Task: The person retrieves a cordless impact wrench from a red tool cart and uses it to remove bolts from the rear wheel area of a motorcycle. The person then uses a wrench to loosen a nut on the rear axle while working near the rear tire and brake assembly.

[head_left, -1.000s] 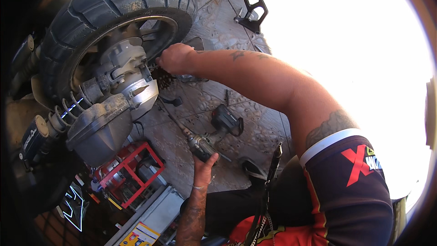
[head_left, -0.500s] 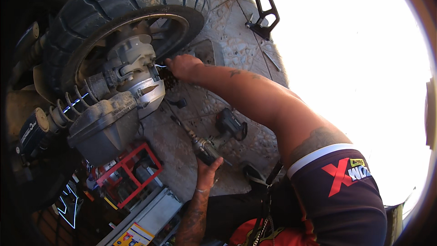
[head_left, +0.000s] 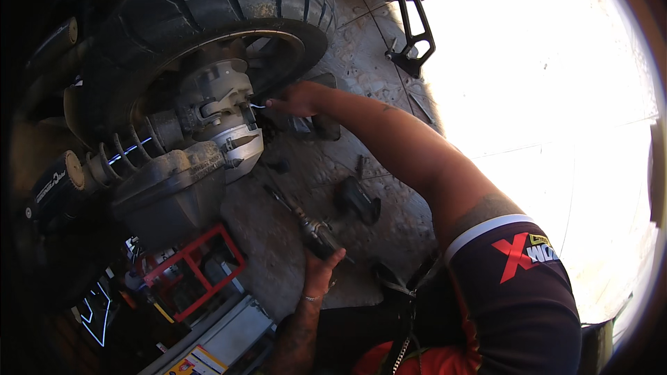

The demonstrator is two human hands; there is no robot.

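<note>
My left hand (head_left: 318, 272) grips the body of a cordless impact wrench (head_left: 318, 230), with a long socket extension on its nose pointing up-left. The wrench's dark battery end (head_left: 358, 201) sticks out to the right. My right hand (head_left: 297, 100) reaches to the hub of a large wheel, its fingers closed at a thin shiny bent metal piece (head_left: 258, 105) beside the hub. What lies behind those fingers is hidden. The dusty hub and brake parts (head_left: 221, 94) and a silver cover (head_left: 243, 151) sit just left of them. Above is the thick-treaded tyre (head_left: 229, 0).
At left are a coil-spring shock absorber (head_left: 128, 149) and a dark housing (head_left: 170, 191). A red-framed tool holder (head_left: 198, 271) stands at lower left above a grey box edge (head_left: 229, 330). A black bracket (head_left: 410, 21) stands upper right, near a thin metal tool (head_left: 422, 107) on the tiles.
The view has shifted, so the wheel and hub appear a little farther right. Both hands keep their hold; the left hand and wrench sit slightly lower in the picture.
</note>
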